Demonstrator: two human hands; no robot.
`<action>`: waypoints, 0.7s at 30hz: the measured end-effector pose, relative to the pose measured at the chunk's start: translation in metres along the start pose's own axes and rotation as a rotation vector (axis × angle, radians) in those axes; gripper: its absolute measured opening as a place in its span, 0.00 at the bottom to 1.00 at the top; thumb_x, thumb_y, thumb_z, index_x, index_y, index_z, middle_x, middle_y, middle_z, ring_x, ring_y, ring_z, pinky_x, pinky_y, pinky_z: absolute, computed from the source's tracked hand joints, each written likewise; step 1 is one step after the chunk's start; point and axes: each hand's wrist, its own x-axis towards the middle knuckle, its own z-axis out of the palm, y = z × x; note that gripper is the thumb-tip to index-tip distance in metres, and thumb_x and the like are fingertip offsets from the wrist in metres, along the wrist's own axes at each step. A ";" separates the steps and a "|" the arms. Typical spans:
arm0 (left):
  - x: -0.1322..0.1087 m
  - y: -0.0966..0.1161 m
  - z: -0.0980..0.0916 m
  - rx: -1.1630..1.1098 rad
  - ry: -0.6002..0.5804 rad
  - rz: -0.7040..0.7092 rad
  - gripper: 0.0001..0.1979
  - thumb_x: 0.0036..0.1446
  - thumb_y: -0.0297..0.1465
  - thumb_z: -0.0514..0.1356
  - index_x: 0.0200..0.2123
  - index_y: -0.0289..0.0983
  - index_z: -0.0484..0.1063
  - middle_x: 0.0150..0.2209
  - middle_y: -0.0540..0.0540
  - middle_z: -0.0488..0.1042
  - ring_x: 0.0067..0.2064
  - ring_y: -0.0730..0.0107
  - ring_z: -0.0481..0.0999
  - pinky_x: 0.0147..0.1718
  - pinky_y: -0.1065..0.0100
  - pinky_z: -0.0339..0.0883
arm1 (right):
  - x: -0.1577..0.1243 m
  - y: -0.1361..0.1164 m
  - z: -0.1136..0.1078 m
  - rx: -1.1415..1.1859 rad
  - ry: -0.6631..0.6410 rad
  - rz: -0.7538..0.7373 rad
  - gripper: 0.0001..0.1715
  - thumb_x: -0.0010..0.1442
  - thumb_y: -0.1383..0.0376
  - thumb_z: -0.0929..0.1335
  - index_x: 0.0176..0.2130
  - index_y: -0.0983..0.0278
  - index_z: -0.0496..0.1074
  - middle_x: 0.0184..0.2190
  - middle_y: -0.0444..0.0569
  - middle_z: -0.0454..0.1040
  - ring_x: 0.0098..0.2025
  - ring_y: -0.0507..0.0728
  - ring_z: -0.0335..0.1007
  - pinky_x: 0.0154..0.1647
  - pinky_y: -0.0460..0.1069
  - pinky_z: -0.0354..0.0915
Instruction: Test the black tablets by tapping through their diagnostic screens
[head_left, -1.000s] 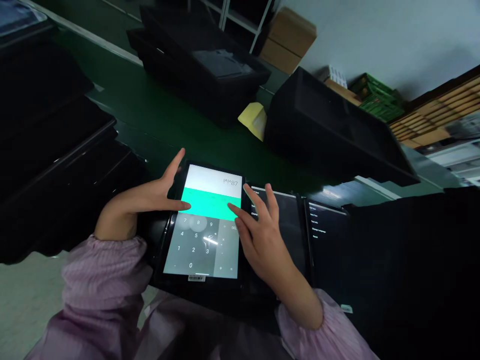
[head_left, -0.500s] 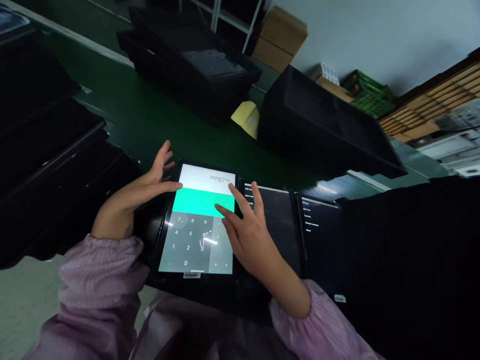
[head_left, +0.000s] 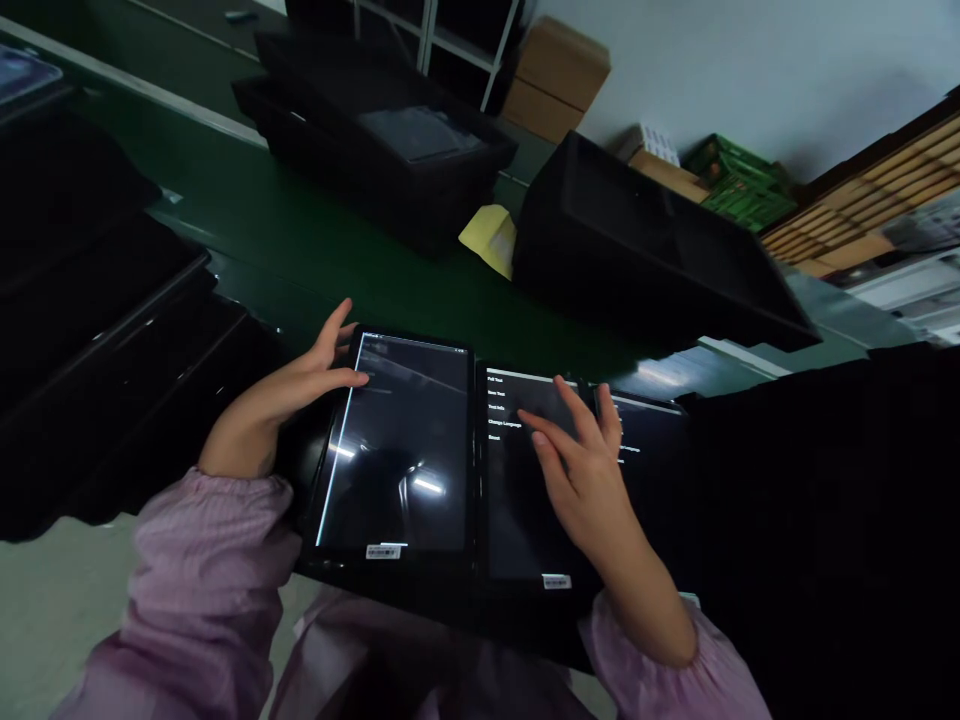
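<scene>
My left hand (head_left: 292, 390) rests with fingers spread at the left edge of a black tablet (head_left: 397, 450), whose screen is dark and shows glare. A barcode sticker (head_left: 383, 551) sits on that tablet's lower edge. My right hand (head_left: 581, 470) lies with its fingertips on the screen of a second tablet (head_left: 521, 480) beside the first. That screen lists white menu lines, including "Change Language". A third tablet (head_left: 645, 425) lies to the right, partly hidden behind my right hand. Pink striped sleeves (head_left: 210, 560) cover both wrists.
Black trays (head_left: 375, 150) and a tilted black case (head_left: 645, 245) stand on a green workbench (head_left: 315, 280). A yellow packet (head_left: 489, 238) lies between them. Dark stacked panels (head_left: 97, 270) fill the left; cardboard boxes (head_left: 555, 80) and a green crate (head_left: 739, 185) stand behind.
The first tablet's calculator display has gone dark. My right hand has moved rightward from that tablet onto the second tablet's screen. My left hand stays at the first tablet's edge.
</scene>
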 end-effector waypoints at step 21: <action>0.018 0.013 0.009 -0.201 0.298 -0.083 0.52 0.51 0.35 0.70 0.76 0.47 0.51 0.70 0.45 0.66 0.73 0.43 0.57 0.73 0.47 0.49 | -0.054 0.096 -0.043 -0.077 0.220 0.381 0.29 0.74 0.48 0.58 0.51 0.57 0.81 0.69 0.52 0.65 0.76 0.74 0.44 0.69 0.78 0.52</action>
